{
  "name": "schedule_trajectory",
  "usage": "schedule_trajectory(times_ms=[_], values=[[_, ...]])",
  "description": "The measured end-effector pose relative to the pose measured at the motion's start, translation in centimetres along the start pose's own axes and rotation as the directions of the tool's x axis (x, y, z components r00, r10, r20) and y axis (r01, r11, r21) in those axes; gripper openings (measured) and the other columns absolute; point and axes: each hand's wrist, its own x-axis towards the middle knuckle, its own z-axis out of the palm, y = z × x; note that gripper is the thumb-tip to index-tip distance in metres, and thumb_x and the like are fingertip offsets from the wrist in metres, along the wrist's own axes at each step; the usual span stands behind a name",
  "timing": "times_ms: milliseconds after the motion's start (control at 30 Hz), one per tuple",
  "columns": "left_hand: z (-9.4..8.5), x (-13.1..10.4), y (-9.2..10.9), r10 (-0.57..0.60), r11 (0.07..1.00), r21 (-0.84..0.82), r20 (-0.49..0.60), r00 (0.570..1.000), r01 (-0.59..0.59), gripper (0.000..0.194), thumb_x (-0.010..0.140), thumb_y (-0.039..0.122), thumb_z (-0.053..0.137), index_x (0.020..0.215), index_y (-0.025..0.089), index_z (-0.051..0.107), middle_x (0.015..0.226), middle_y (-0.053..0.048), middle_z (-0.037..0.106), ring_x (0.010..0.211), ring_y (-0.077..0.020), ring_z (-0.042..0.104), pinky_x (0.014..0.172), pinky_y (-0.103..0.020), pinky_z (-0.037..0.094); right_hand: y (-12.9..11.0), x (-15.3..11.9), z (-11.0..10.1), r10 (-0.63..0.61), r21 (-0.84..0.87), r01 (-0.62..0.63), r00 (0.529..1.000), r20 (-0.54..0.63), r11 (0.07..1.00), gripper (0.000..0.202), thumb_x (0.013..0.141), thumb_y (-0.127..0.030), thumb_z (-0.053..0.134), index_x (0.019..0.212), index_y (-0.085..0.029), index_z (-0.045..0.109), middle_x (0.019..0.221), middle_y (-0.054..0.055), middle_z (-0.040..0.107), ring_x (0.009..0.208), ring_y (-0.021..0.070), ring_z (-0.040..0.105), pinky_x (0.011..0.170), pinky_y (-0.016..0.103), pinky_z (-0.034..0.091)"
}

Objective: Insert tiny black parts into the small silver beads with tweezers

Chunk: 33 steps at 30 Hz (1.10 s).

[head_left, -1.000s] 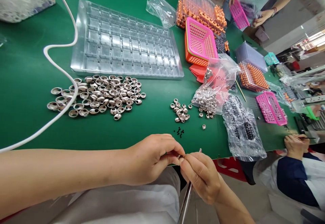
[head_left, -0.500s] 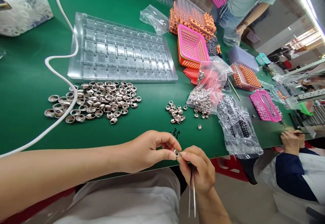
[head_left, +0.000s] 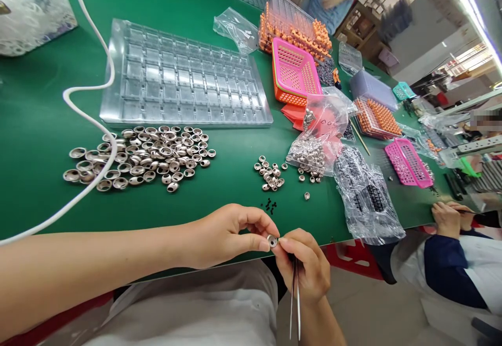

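Stretching beneath the parts, the green worktop (head_left: 235,179) is being shared by a clear tray (head_left: 188,79) and, just on its near side, a heap of metal rings (head_left: 137,152); neither is being disturbed. Near the edge, the left hand (head_left: 231,236) is being angled inward, its thumb and fingers being brought together in a pinch. The right hand (head_left: 304,267) is being held opposite. Tweezers (head_left: 298,309) are being gripped in it, their prongs now being pointed away from the work. In the left pinch the small ring (head_left: 270,239) is being held, its edge seemingly being touched by the right fingertips. Its hollow is now being shown, no longer being covered by fingers as a second ago; apparently it is being handled with fingers alone, the tweezers being kept aside. Black bits (head_left: 269,206) are being left loose beyond the hands.
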Motion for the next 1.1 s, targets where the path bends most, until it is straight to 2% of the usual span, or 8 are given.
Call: schedule_trajectory(times_ms=[233, 600, 1100], values=[[0.01, 0.09, -0.04, -0.010, 1.000, -0.018, 0.002, 1.000, 0.010, 0.021, 0.089, 0.034, 0.067, 0.099, 0.017, 0.071, 0.090, -0.001, 0.069, 0.085, -0.0151, 0.060, 0.081, -0.026, 0.049, -0.02, 0.14, 0.03, 0.007, 0.005, -0.007, 1.000, 0.004, 1.000, 0.038, 0.088, -0.003, 0.066, 0.121, -0.021, 0.065, 0.082, 0.004, 0.070, 0.067, 0.0146, 0.066, 0.054, 0.027, 0.057], [-0.22, -0.01, -0.25, -0.034, 0.999, -0.003, -0.003, 0.999, 0.034, 0.021, 0.088, 0.036, 0.069, 0.098, 0.017, 0.072, 0.091, -0.001, 0.070, 0.086, -0.0161, 0.060, 0.082, -0.028, 0.049, 0.44, -0.24, -0.05, -0.013, 0.045, 0.011, 0.999, 0.035, 0.999, 0.044, 0.085, 0.002, 0.066, 0.124, -0.018, 0.065, 0.085, 0.006, 0.070, 0.070, 0.0149, 0.064, 0.054, 0.028, 0.056], [-0.26, 0.01, -0.51, -0.037, 0.998, 0.042, -0.023, 0.999, 0.038, 0.023, 0.084, 0.038, 0.073, 0.094, 0.017, 0.073, 0.085, 0.000, 0.069, 0.079, -0.0144, 0.059, 0.074, -0.025, 0.047, 0.64, -0.34, -0.29, -0.031, 0.037, 0.029, 0.997, 0.065, 0.999, 0.047, 0.085, 0.004, 0.065, 0.127, -0.016, 0.065, 0.089, 0.007, 0.069, 0.072, 0.0152, 0.064, 0.055, 0.029, 0.054]])
